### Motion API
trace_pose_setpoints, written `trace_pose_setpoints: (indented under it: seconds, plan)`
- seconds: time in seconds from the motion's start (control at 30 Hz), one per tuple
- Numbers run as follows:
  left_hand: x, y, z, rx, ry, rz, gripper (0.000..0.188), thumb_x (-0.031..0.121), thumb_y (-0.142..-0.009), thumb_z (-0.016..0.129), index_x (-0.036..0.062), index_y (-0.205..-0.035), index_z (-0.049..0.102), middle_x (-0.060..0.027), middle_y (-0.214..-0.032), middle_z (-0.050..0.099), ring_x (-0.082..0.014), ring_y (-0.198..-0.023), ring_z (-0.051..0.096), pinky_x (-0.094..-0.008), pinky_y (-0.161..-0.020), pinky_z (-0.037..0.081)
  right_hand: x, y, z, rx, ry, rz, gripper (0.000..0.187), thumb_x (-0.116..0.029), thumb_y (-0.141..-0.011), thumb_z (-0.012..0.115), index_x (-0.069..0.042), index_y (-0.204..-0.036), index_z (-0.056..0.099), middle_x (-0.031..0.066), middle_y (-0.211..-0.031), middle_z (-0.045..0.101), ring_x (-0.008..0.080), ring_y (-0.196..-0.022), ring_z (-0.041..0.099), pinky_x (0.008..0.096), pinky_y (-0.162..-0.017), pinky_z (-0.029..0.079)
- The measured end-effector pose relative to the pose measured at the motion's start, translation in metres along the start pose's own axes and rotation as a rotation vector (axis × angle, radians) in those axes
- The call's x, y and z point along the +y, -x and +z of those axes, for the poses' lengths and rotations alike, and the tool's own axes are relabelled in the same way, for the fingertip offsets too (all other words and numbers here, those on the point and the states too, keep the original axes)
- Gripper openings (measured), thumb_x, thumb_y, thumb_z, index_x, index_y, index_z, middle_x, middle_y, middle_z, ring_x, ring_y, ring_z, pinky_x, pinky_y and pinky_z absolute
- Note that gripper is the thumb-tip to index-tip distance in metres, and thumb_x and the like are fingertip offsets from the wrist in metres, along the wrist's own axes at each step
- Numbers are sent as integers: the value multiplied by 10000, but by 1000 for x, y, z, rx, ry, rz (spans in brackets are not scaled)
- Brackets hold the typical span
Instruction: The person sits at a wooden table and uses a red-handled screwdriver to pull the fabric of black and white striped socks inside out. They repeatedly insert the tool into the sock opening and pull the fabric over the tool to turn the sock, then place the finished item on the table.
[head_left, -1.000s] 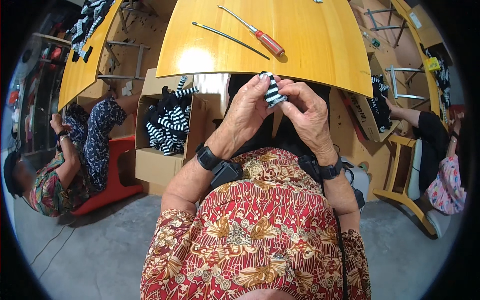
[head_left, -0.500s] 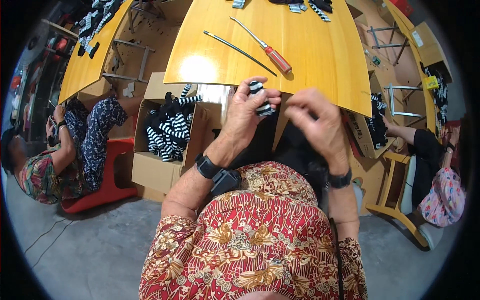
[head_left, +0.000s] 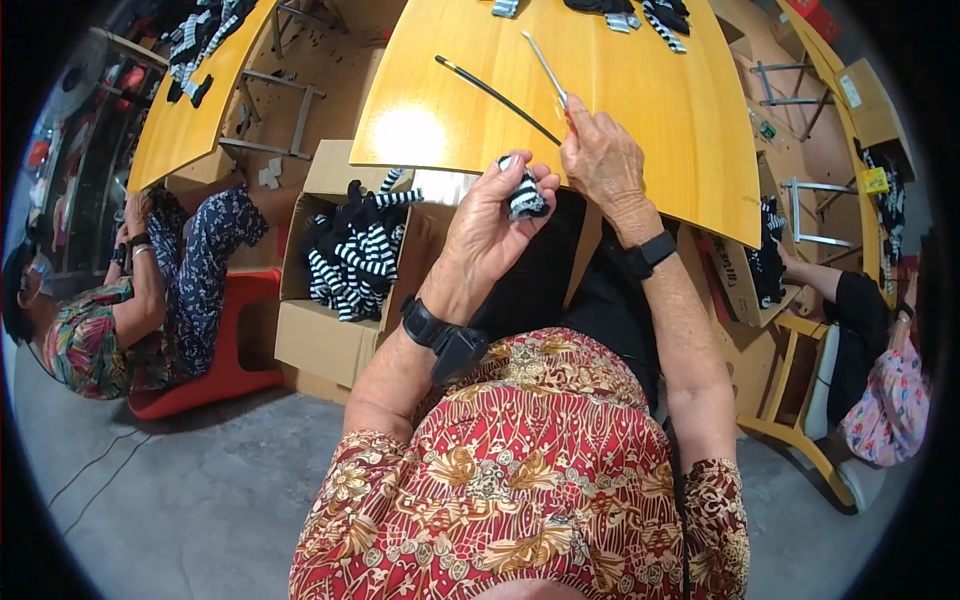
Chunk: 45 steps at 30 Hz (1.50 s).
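Observation:
My left hand (head_left: 490, 205) is closed around a small bunched black-and-white striped knit sock (head_left: 528, 195), held just off the table's near edge. To its right, my right hand (head_left: 605, 160) reaches over the tabletop with fingers wrapped round the handle of a screwdriver (head_left: 545, 65). Its thin metal shaft points away to the far left; the hand covers most of the handle. A slim black rod (head_left: 490, 92) lies slantwise on the wood, left of the screwdriver, its near end close to my right hand.
A yellow wooden table (head_left: 680, 140) spans the front, with striped socks (head_left: 665, 25) at its far side. A cardboard box (head_left: 325, 335) heaped with striped knits stands to the left. Another box (head_left: 735, 275) sits right. Co-workers sit at both sides, one on a red chair (head_left: 235, 350).
My right hand has come forward onto the table and taken the screwdriver's handle, shifting the tool slightly right. The left hand keeps the sock, now turned a little. The view has shifted slightly.

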<state>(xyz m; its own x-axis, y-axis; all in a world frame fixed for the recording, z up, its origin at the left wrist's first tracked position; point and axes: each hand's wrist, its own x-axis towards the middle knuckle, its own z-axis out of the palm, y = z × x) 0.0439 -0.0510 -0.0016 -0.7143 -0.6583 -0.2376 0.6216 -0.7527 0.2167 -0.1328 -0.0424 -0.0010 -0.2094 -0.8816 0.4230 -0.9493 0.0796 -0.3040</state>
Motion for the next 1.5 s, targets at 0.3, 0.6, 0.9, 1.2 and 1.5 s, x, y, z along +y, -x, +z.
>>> trace_pose_setpoints:
  seconds: [0.3,0.6,0.9,1.2,1.5]
  plan:
    - [32,-16,-2,-69,337,74,194,150,-968,516,-42,-985,523,-143,-969,590,-258,-929,600,-390,-828,549,-25,85,-112,48,-535,-132,402,63,-824,570,27,-1224,564,167,-899,623,244,-788,631,309,-694,486]
    - [37,-22,10,72,276,183,228,158,-977,501,-59,-1044,480,-168,-954,594,-267,-867,603,-388,-806,546,-27,163,-125,-64,-581,-31,477,65,-758,639,-2,-1227,590,96,-768,579,198,-629,553,297,-553,453]
    - [27,-19,9,0,290,97,177,152,-969,514,-13,-1031,501,-148,-915,596,-245,-871,605,-382,-795,541,-25,163,-116,-96,-527,-18,481,49,-770,646,-22,-1242,584,108,-775,577,215,-621,561,318,-541,460]
    - [25,-22,9,33,289,87,169,158,-967,522,-6,-1005,511,-133,-905,596,-236,-863,602,-374,-788,536,-26,163,-118,-105,-505,1,477,35,-774,639,-26,-1244,584,105,-762,563,215,-612,558,324,-541,460]
    - [17,-23,17,122,121,250,127,166,-959,549,42,-982,530,-86,-890,597,-233,-871,620,-360,-770,543,-27,166,-115,-61,-515,46,450,30,-806,620,-26,-1250,579,100,-744,544,199,-591,527,317,-524,435]
